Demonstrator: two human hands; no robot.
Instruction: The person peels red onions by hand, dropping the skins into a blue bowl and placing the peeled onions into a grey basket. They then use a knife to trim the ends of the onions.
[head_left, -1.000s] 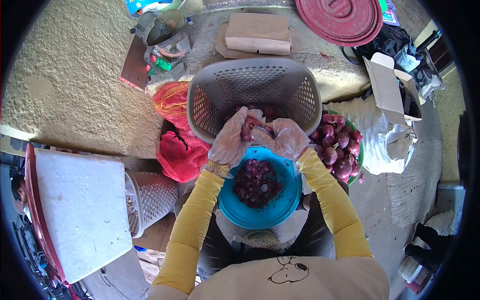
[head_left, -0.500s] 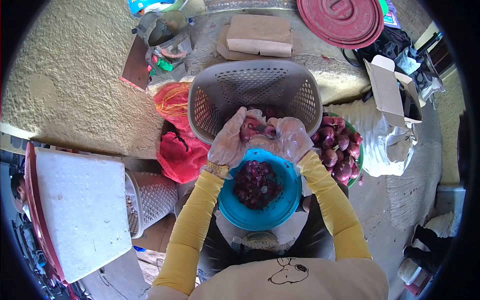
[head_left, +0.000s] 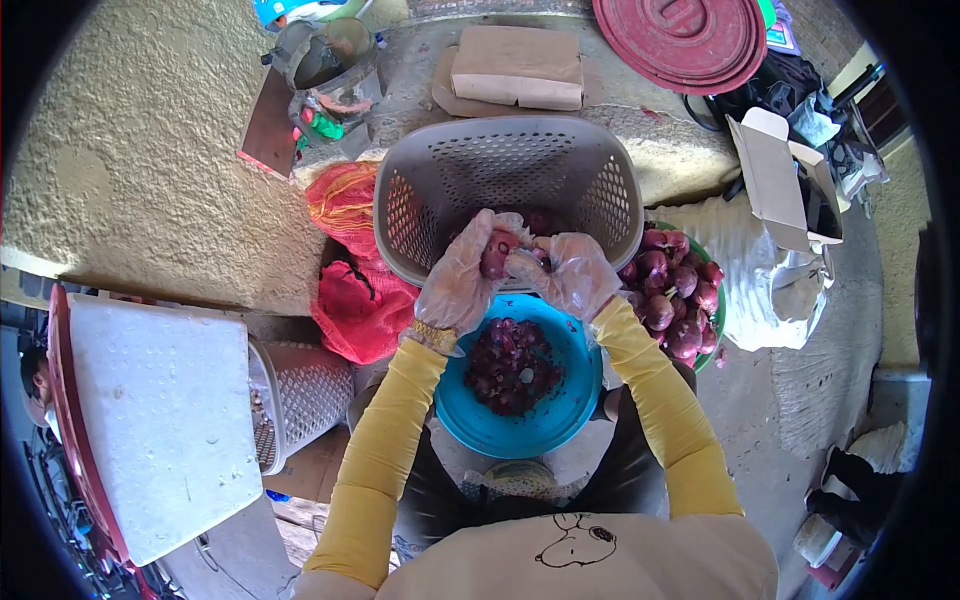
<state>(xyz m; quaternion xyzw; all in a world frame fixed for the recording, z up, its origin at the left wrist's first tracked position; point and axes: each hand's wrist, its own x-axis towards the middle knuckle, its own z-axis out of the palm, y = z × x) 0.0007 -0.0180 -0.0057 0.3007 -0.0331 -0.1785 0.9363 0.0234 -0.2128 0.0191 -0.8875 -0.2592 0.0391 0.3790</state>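
Seen from above, a seated person works with two hands in clear plastic gloves, yellow sleeves reaching forward. The left hand (head_left: 458,285) is clamped on a red onion (head_left: 496,254), which appears above the near rim of a grey-brown basket (head_left: 500,160). The right hand (head_left: 582,275) is curled against the onion's right side, its fingertips meeting it; whether those fingers are closed on anything cannot be told.

Below the wrists, between the knees, stands a round blue basin (head_left: 515,440) with dark red peelings (head_left: 512,367) heaped in the middle and a band of blue showing all round. Its far edge lies close to the basket's near edge, leaving a narrow gap under the hands. More onions sit low in the basket, partly hidden.

Room at the sides is tight up front: a red net sack (head_left: 365,310) presses near the basket's left, and a green tub (head_left: 722,325) of onions (head_left: 680,290) crowds its right, just beyond the right hand. Past the tub lies a white sack (head_left: 765,300). Behind the basket runs a concrete ledge (head_left: 650,130) bearing cardboard (head_left: 515,65). A white foam block (head_left: 165,425) stands well left of the left sleeve; grey floor (head_left: 770,450) opens out beyond the right elbow.
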